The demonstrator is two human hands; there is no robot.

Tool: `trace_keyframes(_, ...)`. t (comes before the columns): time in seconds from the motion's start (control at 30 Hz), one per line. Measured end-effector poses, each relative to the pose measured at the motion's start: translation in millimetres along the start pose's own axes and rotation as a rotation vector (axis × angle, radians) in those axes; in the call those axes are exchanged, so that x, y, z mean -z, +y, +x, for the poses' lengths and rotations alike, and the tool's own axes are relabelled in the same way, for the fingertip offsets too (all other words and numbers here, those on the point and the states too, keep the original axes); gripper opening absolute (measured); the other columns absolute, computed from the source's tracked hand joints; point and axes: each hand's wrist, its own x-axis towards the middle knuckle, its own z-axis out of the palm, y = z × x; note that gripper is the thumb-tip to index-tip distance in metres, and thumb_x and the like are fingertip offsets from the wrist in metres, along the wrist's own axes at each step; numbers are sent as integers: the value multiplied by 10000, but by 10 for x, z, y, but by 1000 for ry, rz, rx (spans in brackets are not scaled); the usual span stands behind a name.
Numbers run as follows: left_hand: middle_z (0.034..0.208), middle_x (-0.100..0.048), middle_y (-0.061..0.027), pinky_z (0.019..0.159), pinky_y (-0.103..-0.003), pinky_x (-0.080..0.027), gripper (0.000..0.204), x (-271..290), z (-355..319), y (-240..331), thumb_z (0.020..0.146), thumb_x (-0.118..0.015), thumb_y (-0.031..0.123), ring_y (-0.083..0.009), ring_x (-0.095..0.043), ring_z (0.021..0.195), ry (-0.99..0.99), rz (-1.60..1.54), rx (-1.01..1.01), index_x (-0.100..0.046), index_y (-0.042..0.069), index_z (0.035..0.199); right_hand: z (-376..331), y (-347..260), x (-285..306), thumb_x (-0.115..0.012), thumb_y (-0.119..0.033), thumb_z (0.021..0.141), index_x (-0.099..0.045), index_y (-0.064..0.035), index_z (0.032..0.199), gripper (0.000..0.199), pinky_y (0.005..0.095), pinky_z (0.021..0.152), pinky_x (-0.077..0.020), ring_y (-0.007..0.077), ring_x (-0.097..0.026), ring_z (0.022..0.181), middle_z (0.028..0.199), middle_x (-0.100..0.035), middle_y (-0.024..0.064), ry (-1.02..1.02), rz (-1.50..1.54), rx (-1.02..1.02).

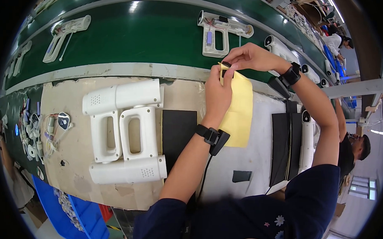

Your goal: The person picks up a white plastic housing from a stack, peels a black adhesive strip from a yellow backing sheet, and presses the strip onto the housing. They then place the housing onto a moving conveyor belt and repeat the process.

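Both hands pinch a small dark piece [226,64] at the yellow sheet's [238,113] top edge, 12 o'clock of the black mat [179,132]. The left hand [218,93] and right hand [250,58] grip lightly; the piece may slip or stick crooked.

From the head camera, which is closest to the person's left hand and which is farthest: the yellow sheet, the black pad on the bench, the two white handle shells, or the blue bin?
1. Yellow sheet: pinched by the left hand.
2. Black pad: just below-left of it.
3. White handle shells: farther left, on the cardboard.
4. Blue bin: farthest, at the lower left corner.
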Motion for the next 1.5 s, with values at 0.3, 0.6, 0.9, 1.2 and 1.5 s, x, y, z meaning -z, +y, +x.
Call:
trace_keyframes(0.3, 837, -635, -225, 684, -447, -466, 300, -3, -25, 75, 968, -604, 274, -443, -598, 775, -64, 162, 27, -519, -8, 1021, 490, 137, 370, -628, 30, 860, -661, -42, 1150, 301, 331, 875, -500, 257, -613, 992, 1177, -624, 95, 334, -703, 364)
trace_keyframes(0.6, 828, -658, -145, 678, -349, -463, 307, -14, -17, 0, 966, -607, 296, -243, -582, 690, -41, 200, 33, -551, -3, 1009, 611, 365, 274, -554, 176, 723, -655, -60, 1184, 528, 383, 1031, -441, 338, -543, 1184, 1260, -590, 109, 274, -927, 478)
trace_keyframes(0.9, 905, -632, -282, 714, -516, -454, 264, -48, -46, 64, 957, -598, 243, -507, -570, 900, -74, 156, 15, -522, -3, 1011, 511, -126, 82, -498, 155, 675, -653, -82, 1197, 594, 389, 972, -474, 316, -567, 1129, 1207, -604, 101, 431, -1076, 544)
trace_keyframes(1.2, 1198, -594, -134, 975, -411, -434, 534, 57, 162, -1132, 897, -674, 347, -269, -566, 1134, -158, -177, -290, -479, 65, 1307, 1340, -1644, -2010, -667, -226, 862, -594, 5, 1108, 344, 416, 861, -520, 321, -621, 1027, 1125, -623, 168, 81, -980, 688)
trace_keyframes(1.5, 994, -613, -82, 865, -340, -470, 356, 18, -5, -329, 903, -669, 290, -207, -597, 947, -233, 37, -404, -521, 57, 1127, 1440, -1623, -1863, -753, -216, 694, -764, -94, 951, 285, 406, 746, -548, 304, -699, 903, 921, -725, 158, 7, -877, 391)
